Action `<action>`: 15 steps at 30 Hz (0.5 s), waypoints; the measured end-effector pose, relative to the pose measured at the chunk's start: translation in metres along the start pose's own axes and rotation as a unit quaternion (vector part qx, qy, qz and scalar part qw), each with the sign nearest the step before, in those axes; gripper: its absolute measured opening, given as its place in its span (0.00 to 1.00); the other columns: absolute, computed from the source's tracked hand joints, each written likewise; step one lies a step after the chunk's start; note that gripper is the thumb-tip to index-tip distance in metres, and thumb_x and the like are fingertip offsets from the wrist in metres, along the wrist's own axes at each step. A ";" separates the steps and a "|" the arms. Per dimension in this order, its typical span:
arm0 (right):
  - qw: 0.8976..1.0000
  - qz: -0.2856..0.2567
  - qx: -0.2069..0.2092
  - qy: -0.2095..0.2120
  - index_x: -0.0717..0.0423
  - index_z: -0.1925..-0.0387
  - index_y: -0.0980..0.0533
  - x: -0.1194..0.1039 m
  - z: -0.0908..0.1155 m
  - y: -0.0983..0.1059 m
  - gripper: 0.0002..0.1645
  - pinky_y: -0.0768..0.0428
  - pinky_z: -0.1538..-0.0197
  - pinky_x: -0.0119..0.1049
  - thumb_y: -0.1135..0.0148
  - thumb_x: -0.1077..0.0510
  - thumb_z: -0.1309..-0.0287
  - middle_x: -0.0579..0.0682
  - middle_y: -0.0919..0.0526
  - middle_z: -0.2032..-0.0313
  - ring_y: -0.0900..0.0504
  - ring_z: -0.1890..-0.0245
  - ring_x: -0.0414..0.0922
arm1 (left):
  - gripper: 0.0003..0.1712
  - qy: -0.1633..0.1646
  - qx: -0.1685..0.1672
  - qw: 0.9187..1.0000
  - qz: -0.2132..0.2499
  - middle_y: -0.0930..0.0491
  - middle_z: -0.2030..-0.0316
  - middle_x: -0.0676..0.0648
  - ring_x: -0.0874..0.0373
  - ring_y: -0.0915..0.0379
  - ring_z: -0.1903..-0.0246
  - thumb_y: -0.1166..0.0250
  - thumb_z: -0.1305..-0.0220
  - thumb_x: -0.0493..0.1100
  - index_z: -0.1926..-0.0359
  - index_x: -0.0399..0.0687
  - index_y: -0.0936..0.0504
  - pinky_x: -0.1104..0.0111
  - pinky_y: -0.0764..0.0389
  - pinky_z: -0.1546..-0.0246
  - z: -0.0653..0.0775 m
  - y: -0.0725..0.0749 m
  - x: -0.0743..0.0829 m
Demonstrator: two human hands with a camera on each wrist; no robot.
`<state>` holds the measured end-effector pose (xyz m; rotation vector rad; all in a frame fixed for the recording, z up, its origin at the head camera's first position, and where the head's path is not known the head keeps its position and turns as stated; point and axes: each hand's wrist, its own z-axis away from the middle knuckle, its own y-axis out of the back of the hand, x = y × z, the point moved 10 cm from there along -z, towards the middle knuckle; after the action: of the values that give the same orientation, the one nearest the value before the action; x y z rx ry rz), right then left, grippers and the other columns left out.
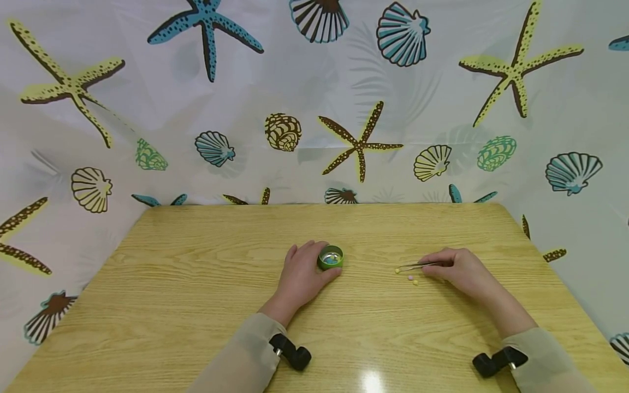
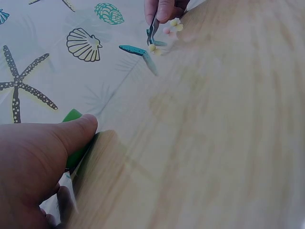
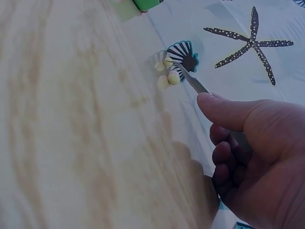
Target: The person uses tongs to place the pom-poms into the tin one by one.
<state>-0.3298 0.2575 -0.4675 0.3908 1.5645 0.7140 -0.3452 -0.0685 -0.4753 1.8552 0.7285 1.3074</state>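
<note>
A small round green tin (image 1: 336, 267) with small coloured pieces (image 1: 332, 260) inside stands near the middle of the wooden table. My left hand (image 1: 302, 274) grips it from the left side, fingers behind and thumb in front. In the left wrist view the thumb lies over part of its green wall (image 2: 73, 116). To the right, my right hand (image 1: 460, 269) pinches metal tweezers (image 1: 417, 266), whose tips point left. A small yellow ball (image 1: 397, 271) is at the tips; whether they grip it I cannot tell. Close by lie a pink ball (image 1: 410, 278) and another yellow ball (image 1: 415, 283).
The wooden table (image 1: 196, 262) stretches out on both sides of the hands. Behind it and along the sides hangs a pale cloth (image 1: 304, 180) printed with shells and starfish. Each sleeve carries a black wrist mount (image 1: 291, 352).
</note>
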 end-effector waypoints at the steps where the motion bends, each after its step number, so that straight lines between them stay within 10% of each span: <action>1: 1.000 0.001 0.000 -0.001 0.51 0.45 0.08 0.000 0.000 0.000 0.15 0.19 0.39 0.48 0.25 0.51 0.27 0.53 0.10 0.43 0.16 0.40 0.53 | 0.40 0.000 0.000 1.000 0.000 0.20 0.29 0.40 0.41 0.34 0.21 0.22 0.28 0.57 0.25 0.43 0.22 0.41 0.51 0.16 0.000 0.000 0.000; 15: 1.000 0.002 0.005 -0.019 0.51 0.43 0.09 0.002 0.000 -0.001 0.17 0.19 0.38 0.50 0.26 0.49 0.25 0.55 0.11 0.40 0.17 0.37 0.56 | 0.40 -0.001 0.002 1.000 0.000 0.20 0.29 0.41 0.41 0.34 0.22 0.22 0.28 0.58 0.25 0.43 0.22 0.40 0.50 0.17 0.000 0.001 0.000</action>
<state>-0.3297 0.2576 -0.4697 0.4134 1.5317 0.6988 -0.3450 -0.0696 -0.4746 1.8588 0.7307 1.3054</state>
